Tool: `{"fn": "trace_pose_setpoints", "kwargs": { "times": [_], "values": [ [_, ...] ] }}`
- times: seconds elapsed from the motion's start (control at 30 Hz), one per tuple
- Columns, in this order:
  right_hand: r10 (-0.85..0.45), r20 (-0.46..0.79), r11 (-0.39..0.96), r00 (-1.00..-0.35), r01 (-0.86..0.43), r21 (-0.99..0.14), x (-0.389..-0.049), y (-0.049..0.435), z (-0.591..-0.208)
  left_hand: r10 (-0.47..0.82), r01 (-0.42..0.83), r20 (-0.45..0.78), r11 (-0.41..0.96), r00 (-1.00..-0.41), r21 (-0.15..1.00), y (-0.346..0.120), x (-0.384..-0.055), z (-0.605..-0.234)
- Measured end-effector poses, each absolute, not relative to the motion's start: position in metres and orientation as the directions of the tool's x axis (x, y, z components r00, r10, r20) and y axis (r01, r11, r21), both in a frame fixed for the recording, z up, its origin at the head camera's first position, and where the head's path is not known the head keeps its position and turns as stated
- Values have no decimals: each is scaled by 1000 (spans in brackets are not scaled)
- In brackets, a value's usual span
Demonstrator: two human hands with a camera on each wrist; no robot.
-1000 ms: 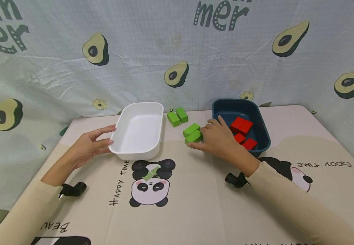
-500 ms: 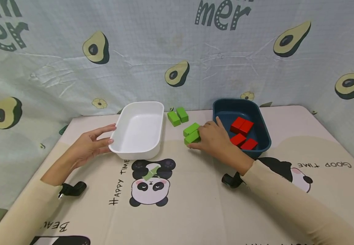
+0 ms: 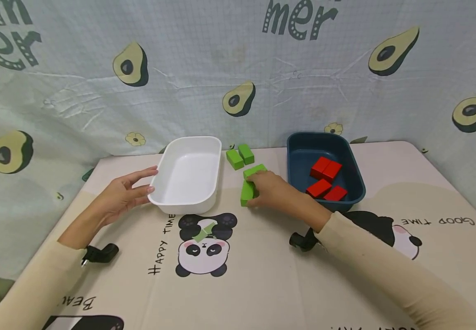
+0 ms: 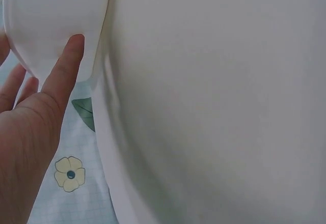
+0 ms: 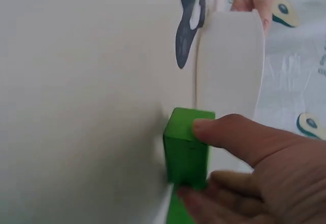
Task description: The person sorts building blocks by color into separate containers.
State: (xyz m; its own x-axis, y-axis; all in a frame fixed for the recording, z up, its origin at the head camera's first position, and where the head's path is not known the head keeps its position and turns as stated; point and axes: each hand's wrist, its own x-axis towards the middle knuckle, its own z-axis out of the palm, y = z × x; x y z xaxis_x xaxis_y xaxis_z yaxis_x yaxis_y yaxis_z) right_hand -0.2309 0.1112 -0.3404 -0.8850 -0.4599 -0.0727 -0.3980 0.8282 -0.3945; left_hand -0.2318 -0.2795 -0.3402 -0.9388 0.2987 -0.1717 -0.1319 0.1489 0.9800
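Note:
My right hand (image 3: 272,190) pinches a green block (image 3: 246,194) between thumb and fingers. In the right wrist view the thumb lies on one end of that block (image 5: 186,145), the fingertips on the opposite side. Close beside it is a second green block (image 3: 254,172), partly covered by the fingers. At the left, my left hand (image 3: 124,197) touches the side of a white bin (image 3: 186,207) with fairly straight fingers. The left wrist view shows one extended digit (image 4: 71,56) against the bin's wall. Nothing is inside this bin.
Two more green blocks (image 3: 240,156) lie behind, between the bins. A dark blue bin (image 3: 357,183) at the right holds several red blocks (image 3: 325,169). The tablecloth (image 3: 262,266) has panda prints, and an avocado-print curtain (image 3: 188,55) hangs at the back.
My right hand has moved left from beside the blue bin. The green block it pinches has shifted left and turned, and the block beside it moved slightly left. The left hand stays at the white bin.

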Motion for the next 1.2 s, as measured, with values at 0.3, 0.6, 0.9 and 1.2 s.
{"fn": "trace_pose_setpoints", "kwargs": {
  "times": [0.3,0.6,0.9,1.2],
  "values": [
    [-497,-13,507,-868,-278,-816,-229,125,-370,289,-131,-179,178,-940,975,-280,-232,-342],
    [-474,-58,328,-878,-115,-938,-229,129,-382,301,-127,-171,159,-938,979,-280,-233,-343],
    [-499,-47,282,-865,-112,-953,-231,131,-386,348,-100,-149,153,-925,983,-284,-234,-345],
    [-486,-55,278,-872,-95,-956,-230,132,-386,397,-76,-129,148,-909,986,-284,-235,-344]
  ]
}}
